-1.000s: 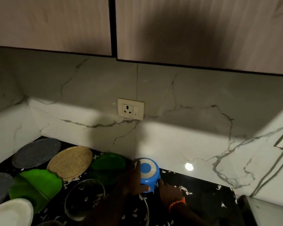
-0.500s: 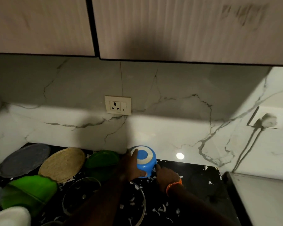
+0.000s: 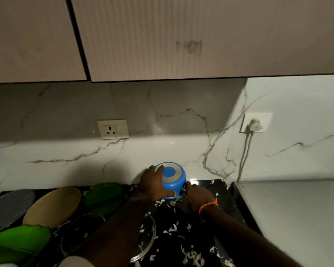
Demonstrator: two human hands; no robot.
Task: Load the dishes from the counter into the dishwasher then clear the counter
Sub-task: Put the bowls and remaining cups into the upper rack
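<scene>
A blue pot (image 3: 173, 182) with a silver and blue bottom is turned upside down at the back of the black speckled counter (image 3: 193, 234), close to the wall. My left hand (image 3: 152, 185) grips its left side, fingers curled over the bottom rim. My right hand (image 3: 198, 195) holds what looks like the pot's handle on its right side; an orange band is on that wrist. To the left lie a tan round plate (image 3: 52, 206), a dark green plate (image 3: 102, 193), a grey plate (image 3: 10, 207), a bright green leaf-shaped plate (image 3: 17, 245) and a glass lid (image 3: 145, 241).
A white appliance top (image 3: 289, 218) stands to the right of the counter. The marble wall carries a socket (image 3: 113, 129) and a plugged-in socket (image 3: 255, 124) with a cable running down. Wooden cabinets (image 3: 162, 35) hang overhead.
The camera view has swung right and tilted up, bringing the white appliance top and second socket into sight. Both hands stay on the blue pot.
</scene>
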